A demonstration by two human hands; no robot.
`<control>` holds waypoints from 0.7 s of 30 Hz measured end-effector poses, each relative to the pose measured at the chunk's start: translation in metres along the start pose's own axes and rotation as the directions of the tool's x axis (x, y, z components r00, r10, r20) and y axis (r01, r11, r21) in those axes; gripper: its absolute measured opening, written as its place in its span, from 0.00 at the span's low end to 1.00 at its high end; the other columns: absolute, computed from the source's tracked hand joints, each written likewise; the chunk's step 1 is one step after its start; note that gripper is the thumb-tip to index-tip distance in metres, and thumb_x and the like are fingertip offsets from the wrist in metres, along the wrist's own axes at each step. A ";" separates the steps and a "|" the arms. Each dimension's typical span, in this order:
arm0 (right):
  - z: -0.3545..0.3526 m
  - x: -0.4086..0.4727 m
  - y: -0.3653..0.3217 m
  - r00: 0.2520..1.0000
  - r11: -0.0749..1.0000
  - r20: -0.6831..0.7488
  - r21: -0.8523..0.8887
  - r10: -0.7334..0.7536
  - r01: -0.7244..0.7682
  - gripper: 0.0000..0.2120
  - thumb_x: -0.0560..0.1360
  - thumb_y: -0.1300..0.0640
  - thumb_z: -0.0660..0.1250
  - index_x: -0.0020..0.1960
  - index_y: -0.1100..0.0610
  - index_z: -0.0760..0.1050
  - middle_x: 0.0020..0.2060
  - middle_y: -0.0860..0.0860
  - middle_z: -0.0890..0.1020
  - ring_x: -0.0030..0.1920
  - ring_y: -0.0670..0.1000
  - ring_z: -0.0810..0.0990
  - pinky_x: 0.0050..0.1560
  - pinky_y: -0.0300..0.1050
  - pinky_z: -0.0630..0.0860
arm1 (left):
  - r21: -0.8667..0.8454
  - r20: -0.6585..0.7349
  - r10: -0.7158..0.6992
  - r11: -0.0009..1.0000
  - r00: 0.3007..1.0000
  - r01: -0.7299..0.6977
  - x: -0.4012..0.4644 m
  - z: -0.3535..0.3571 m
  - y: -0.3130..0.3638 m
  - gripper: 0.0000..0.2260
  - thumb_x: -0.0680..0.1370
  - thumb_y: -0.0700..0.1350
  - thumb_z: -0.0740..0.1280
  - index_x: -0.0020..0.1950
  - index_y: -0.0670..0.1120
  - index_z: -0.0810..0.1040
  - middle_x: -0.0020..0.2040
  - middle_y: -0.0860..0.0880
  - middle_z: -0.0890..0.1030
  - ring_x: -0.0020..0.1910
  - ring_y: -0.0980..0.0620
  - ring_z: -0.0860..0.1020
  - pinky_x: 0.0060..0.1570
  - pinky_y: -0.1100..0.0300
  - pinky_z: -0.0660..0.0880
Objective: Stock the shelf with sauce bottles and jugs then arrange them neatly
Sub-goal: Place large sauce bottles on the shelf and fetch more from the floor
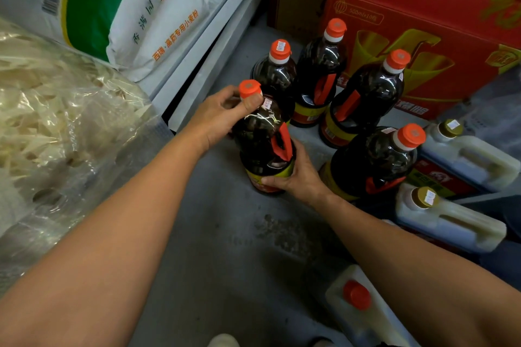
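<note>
Left hand (pixel 222 115) pinches the sauce bottle (pixel 263 146) neck; right hand (pixel 296 175) grips its base, which seems just off the floor (pixel 214 234), so a slip could topple neighbouring bottles (pixel 363 110).

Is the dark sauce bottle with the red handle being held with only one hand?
No, the left hand grips the sauce bottle at its neck under the orange cap, while the right hand holds its base.

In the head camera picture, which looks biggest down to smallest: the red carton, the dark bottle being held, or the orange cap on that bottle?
1. red carton, largest, though cut off by the frame.
2. held dark bottle, gripped by the left hand at the neck and the right hand near the base.
3. orange cap, clearly smallest.
</note>
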State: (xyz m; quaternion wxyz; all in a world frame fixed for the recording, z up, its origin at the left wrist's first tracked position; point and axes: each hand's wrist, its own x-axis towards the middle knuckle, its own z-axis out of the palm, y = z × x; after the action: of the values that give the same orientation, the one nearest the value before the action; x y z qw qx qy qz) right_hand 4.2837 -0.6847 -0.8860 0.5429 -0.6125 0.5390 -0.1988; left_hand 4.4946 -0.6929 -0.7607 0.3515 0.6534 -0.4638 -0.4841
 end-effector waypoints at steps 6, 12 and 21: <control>0.012 0.004 0.007 1.000 0.991 0.021 0.136 0.014 -0.017 0.57 0.58 0.48 0.86 0.77 0.41 0.56 0.71 0.44 0.69 0.72 0.45 0.69 0.74 0.54 0.69 | -0.137 0.021 -0.038 0.990 0.999 0.041 0.009 0.000 -0.016 0.17 0.64 0.67 0.71 0.51 0.65 0.78 0.47 0.60 0.84 0.47 0.63 0.83 0.57 0.48 0.79; 0.016 0.003 0.005 0.999 0.986 -0.027 0.165 0.031 -0.026 0.57 0.54 0.46 0.88 0.76 0.41 0.62 0.70 0.43 0.74 0.71 0.44 0.72 0.72 0.54 0.71 | -0.207 0.037 -0.073 0.975 0.997 0.079 0.011 0.000 -0.019 0.18 0.66 0.65 0.74 0.54 0.62 0.78 0.46 0.60 0.84 0.46 0.63 0.83 0.50 0.56 0.78; 0.010 -0.101 -0.053 0.959 0.912 0.110 0.298 0.262 -0.283 0.46 0.60 0.64 0.84 0.72 0.47 0.69 0.63 0.44 0.81 0.62 0.40 0.79 0.65 0.42 0.76 | -0.196 -0.018 -0.307 0.934 0.952 0.298 -0.054 0.006 0.027 0.22 0.62 0.71 0.72 0.48 0.60 0.80 0.51 0.55 0.85 0.53 0.55 0.83 0.58 0.50 0.78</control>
State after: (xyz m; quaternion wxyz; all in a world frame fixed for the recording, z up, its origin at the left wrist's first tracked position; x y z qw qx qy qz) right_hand 4.2810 -0.6007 -0.8080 0.6728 -0.4447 0.5623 -0.1826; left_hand 4.4759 -0.6509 -0.7214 0.3448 0.6917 -0.3007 -0.5588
